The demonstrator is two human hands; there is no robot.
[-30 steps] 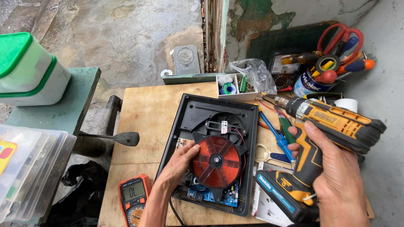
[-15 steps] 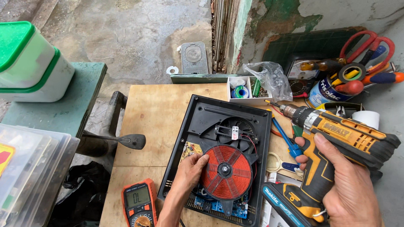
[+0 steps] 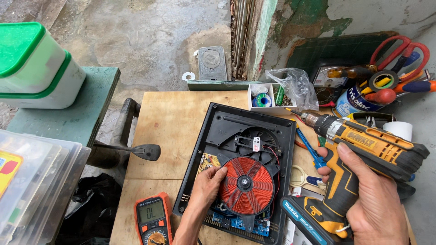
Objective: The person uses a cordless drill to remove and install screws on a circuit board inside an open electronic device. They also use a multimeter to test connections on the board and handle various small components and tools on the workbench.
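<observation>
1. Left hand (image 3: pixel 206 188) rests with fingers spread loosely on the near-left edge of the red coil (image 3: pixel 247 185), gripping nothing.
2. Right hand (image 3: pixel 374 204) is closed around the handle of a yellow-and-black cordless drill (image 3: pixel 363 145), held to the coil's right.
3. Round and ribbed, the coil sits in an open black plastic cooker case (image 3: pixel 227 131) on a wooden table (image 3: pixel 168 122).
4. An orange multimeter (image 3: pixel 153 220) lies near left.

- Multimeter (image 3: pixel 153 220): orange and dark grey, bottom edge of the wooden table, with 1 pale grey-green rectangular screen.
- Tin can (image 3: pixel 359 100): round, blue-and-white label, at the table's far right.
- Small white tag with red (image 3: pixel 256 144): on the fan housing of the opened appliance.
- Yellow-and-red label (image 3: pixel 6 169): on the clear plastic box, left edge.
</observation>
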